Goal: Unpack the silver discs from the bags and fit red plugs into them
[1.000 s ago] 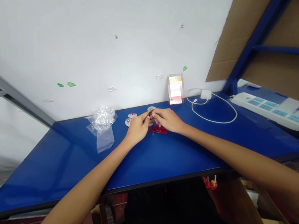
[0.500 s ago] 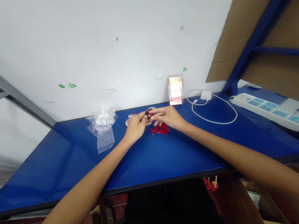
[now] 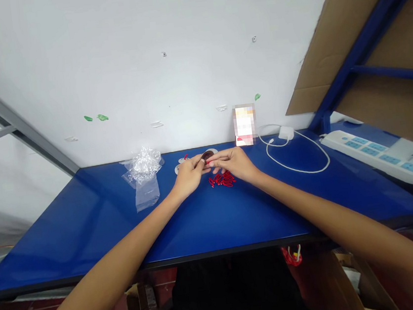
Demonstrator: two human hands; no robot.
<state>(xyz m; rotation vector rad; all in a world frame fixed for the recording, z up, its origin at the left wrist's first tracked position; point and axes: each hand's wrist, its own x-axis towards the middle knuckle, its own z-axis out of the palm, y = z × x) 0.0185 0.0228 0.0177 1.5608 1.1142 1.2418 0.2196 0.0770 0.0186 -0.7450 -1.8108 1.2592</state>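
My left hand point(image 3: 189, 175) is closed on a small dark round disc point(image 3: 207, 155), held up a little above the table. From the other side, my right hand point(image 3: 238, 165) pinches a bit of red cord point(image 3: 209, 162) at the disc's lower edge. Fingertips of both hands nearly meet there and hide part of the disc and cord. Just below my right hand lies a heap of small red cord loops point(image 3: 224, 179). Several whitish round pieces, one a pale disc point(image 3: 183, 160) with a red bit on it, lie behind my hands.
Crumpled clear plastic bags point(image 3: 144, 169) lie left on the blue table point(image 3: 199, 220). At the back, a lit, blurred-out screen point(image 3: 245, 124) leans on the wall. A white cable with charger point(image 3: 286, 132) and a white power strip point(image 3: 381, 155) are on the right.
The dark disc has tilted, so more of its face shows between my hands. Both hands stay in nearly the same place, and the view has shifted slightly.
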